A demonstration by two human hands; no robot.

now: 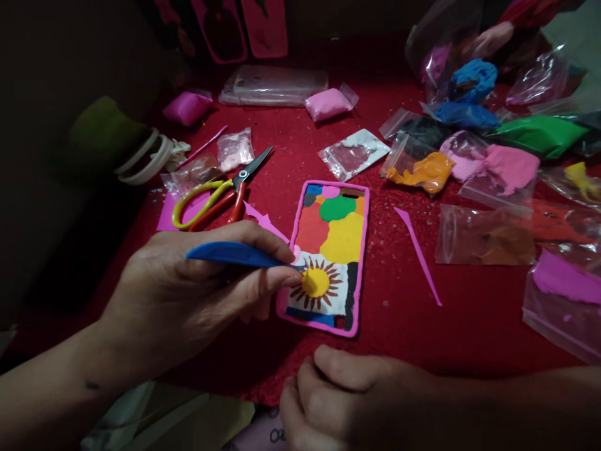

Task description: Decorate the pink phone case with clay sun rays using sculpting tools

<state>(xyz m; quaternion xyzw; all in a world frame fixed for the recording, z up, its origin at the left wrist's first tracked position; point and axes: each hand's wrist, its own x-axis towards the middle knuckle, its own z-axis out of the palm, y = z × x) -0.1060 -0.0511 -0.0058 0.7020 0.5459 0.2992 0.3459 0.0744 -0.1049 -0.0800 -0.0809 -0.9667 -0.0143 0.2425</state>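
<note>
My left hand (201, 288) pinches a blue modelling tool (235, 254), its tip at the yellow disc (316, 283) of a sun shape. Brown rays circle the disc on a white patch in the lower part of a phone case (345, 235). The case lies on the red cloth, covered with coloured clay patches and edged in pink. Below the case rests my right hand (338, 401), its fingers curled and close together; whether anything is inside them is hidden.
Scissors (241, 178) lie left of the case, and a pink tool (420, 260) lies right of it. Clay bags, including an orange one (420, 170), crowd the right of the red cloth (399, 326). Clear cases (277, 86) sit at the back. Another person's hand (492, 41) shows at the upper right.
</note>
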